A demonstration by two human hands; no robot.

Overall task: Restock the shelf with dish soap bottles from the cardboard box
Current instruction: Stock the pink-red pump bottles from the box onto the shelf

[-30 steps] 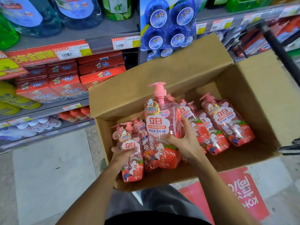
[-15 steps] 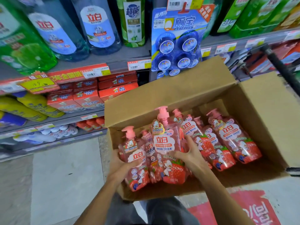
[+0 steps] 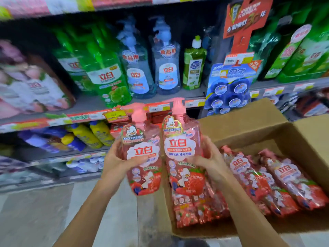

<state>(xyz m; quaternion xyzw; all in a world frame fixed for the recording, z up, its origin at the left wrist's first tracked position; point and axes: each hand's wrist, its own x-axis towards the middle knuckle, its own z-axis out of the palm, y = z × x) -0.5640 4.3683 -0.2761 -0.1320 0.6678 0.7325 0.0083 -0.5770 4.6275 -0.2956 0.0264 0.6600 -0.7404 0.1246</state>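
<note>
Two pink pump-top dish soap bottles are held up side by side, upright, in front of the store shelf and above the near-left corner of the cardboard box. The left hand is a grip wrapped round the left bottle at its middle, fingers curled over the label; the right hand is a grip closed round the right bottle the same way, from its right side. The two bottles are just beside each other, perhaps touching; I cannot tell which. Both carry a strawberry and duck label and a pink pump head. The box stands open on the floor, flaps up, and holds more of the same pink bottles lying on their backs in a row, pumps toward the far wall, packed against one another along the right part of the box, with another group low by the near-left wall under the raised right bottle. On the shelf behind stand green bottles, two clear blue pump bottles and a small green bottle with a white cap; a hanging pack of blue round blocks hangs at the shelf's front edge. Yellow bottles lie on the shelf below.
</note>
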